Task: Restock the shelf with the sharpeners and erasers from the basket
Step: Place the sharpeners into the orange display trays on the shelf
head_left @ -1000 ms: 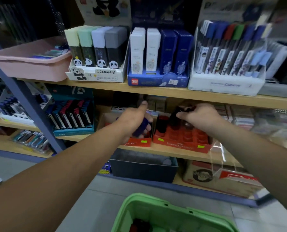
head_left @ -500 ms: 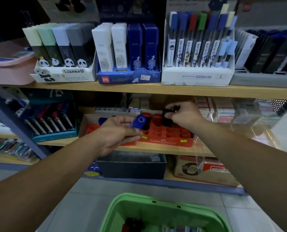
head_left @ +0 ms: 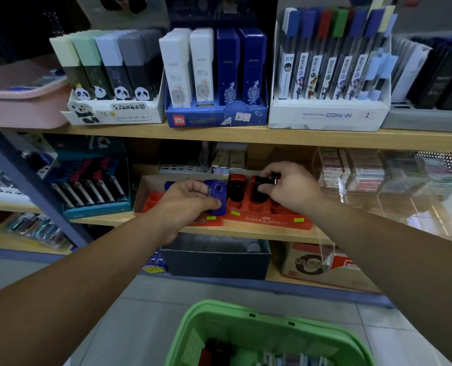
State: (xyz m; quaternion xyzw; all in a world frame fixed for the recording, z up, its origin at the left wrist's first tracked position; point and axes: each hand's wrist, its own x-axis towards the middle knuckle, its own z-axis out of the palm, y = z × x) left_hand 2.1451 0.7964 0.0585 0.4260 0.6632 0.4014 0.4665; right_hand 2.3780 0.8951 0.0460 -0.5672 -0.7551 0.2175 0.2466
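basket [head_left: 272, 320] cut off by btm edge, contents dark + blurred, can't ID. left hand [head_left: 185, 202] covers most of blue sharpener [head_left: 217, 191] + part of left red tray [head_left: 151, 204]. right hand [head_left: 291, 186] fingers hide top of black sharpener [head_left: 259, 192]. green stickers [head_left: 235, 213] too small to read. pink tub [head_left: 21, 101] cropped at left edge. clear bins [head_left: 378, 175]: stock blurred.

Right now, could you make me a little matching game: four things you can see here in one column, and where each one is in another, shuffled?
Things:
1. blue sharpener
2. black sharpener
3. green basket
4. pink tray

Places:
A. bottom of the view, nearest the person
B. upper shelf, far left
C. gripped by the right hand at the red display tray
D. gripped by the left hand

Pairs: 1-D, 2-C, 3-A, 4-B
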